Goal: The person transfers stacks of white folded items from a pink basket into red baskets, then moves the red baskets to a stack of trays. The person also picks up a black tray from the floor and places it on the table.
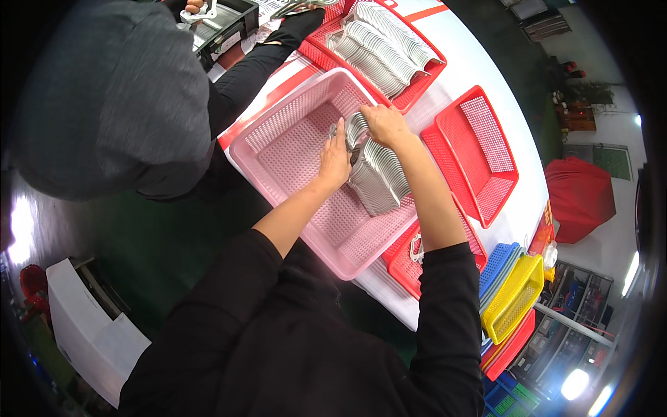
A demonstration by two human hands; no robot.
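Both hands' fingers (345, 136) grip metal parts (379, 174) — pink basket (292, 111).

Both hands (361, 142) reach forward (fingers curled).

Workshop with a dark green floor and bright lamps.
A white counter (486, 62) crosses the room; a white box (90, 333) stands lower left, a red covered heap (580, 198) at right, metal shelving (570, 313) lower right, beside glaring lights.
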